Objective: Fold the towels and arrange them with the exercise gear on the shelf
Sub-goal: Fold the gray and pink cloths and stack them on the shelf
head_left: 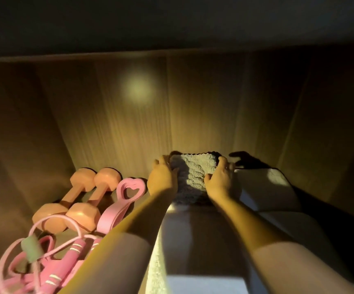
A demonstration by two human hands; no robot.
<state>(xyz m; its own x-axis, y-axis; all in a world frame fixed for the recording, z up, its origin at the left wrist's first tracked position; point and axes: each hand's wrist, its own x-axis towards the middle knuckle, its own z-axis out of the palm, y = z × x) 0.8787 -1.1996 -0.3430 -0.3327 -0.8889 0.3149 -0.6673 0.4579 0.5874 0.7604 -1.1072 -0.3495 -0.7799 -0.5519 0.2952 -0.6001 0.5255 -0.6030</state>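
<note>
From the head camera, you have both hands deep in the shelf (pixel 129 124). Your left hand (pixel 163 177) and right hand (pixel 219 179) hold the small grey towel (pixel 193 172) between them, one hand on each side. Your fingers curl round its edges and your thumbs lie on top. It is folded into a small block, close to the back wall.

Just past your right hand lies a white towel (pixel 263 187), already folded, almost touching your fingers. Under your wrists runs a long pale towel (pixel 172 240). I cannot tell if the grey one sits on its far end or just behind it.

Out past your left hand is the gear: a pink heart band (pixel 127 194) close by, then two dumbbells (pixel 72 200) side by side. A pink jump rope (pixel 55 262) lies in a heap beside your left elbow.

Here is what could go wrong. If you pull your hands out fast, your fingers could drag the folds open. If you push to the right, you could bump the white towel and mess it up. If your left arm swings out, it could catch the rope or the band. It is also dark in there, so edges are hard to see.
</note>
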